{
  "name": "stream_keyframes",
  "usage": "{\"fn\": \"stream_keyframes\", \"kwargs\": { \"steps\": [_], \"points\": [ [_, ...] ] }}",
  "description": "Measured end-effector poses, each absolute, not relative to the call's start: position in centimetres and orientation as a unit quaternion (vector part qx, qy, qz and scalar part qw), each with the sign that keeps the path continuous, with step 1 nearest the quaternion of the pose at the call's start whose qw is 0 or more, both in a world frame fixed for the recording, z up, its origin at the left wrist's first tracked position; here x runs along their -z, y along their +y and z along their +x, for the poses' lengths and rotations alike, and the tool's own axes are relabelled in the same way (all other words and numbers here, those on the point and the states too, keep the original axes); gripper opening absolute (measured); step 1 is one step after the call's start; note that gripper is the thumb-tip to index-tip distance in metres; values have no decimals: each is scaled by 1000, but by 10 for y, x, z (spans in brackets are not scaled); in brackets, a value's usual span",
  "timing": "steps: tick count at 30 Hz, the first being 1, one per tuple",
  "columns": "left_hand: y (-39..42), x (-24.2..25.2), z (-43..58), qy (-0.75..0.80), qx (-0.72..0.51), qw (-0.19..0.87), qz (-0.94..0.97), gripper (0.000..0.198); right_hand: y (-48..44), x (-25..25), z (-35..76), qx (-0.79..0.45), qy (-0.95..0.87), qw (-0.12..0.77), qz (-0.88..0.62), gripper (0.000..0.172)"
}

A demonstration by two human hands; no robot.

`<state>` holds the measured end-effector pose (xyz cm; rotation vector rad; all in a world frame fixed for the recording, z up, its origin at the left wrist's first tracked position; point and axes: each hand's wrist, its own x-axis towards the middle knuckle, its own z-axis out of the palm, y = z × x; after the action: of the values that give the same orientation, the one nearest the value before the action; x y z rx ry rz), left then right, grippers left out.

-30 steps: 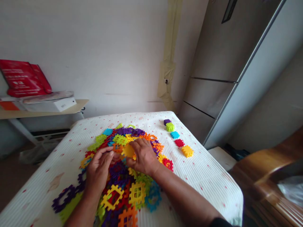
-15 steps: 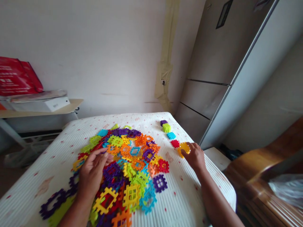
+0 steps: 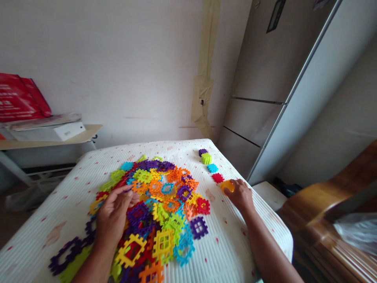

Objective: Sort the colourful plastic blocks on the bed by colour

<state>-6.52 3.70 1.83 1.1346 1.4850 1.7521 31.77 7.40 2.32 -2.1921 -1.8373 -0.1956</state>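
Note:
A heap of notched plastic interlocking blocks (image 3: 163, 243) in many colours covers the middle of the table. Over its left side is my left hand (image 3: 115, 210), thumb and fingers pinched together; a bit of purple shows at the fingertips, but what they hold, if anything, I cannot make out. At the right, my right hand (image 3: 242, 195) has its thumb and fingers around an orange-yellow interlocking block (image 3: 226, 186) low at the tabletop. Just beyond that block, in a row running away from me, lie a red block (image 3: 218, 178), a blue block (image 3: 212, 168), green blocks (image 3: 206, 158) and purple blocks (image 3: 203, 151).
A white dotted cloth covers the table (image 3: 229, 239). Behind it rises a wall; a grey refrigerator (image 3: 250, 110) stands at the back right. A side table at left bears a red bag (image 3: 22, 98) and a white box (image 3: 66, 131). Wooden furniture (image 3: 332, 200) is on the right.
My right hand has tipped slightly and its fingers cover more of the orange-yellow block, which sits flatter. My left hand has barely moved. The view has shifted slightly.

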Motion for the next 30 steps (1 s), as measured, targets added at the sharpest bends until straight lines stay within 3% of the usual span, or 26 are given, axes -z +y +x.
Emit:
{"fn": "stream_keyframes", "kwargs": {
  "steps": [7, 12, 16, 20, 24, 30],
  "points": [
    [38, -20, -64, 592, -649, 218, 425, 36, 72, -19, 319, 81, -649, 134, -745, 38],
    [39, -18, -70, 671, -558, 112, 475, 25, 78, -24, 315, 168, -690, 290, -641, 38],
    [39, -17, -71, 712, -453, 119, 523, 22, 86, -37, 271, 70, -800, 381, -458, 25],
    [38, -18, -68, 745, -369, 120, 542, 25, 94, -48, 194, -51, -869, 358, -338, 21],
    [37, -19, -66, 754, -335, 96, 556, 27, 103, -48, 122, -91, -903, 287, -307, 21],
    [40, -16, -68, 725, -409, 114, 543, 42, 115, -39, 64, -81, -895, 128, -420, 18]
  ]
}}
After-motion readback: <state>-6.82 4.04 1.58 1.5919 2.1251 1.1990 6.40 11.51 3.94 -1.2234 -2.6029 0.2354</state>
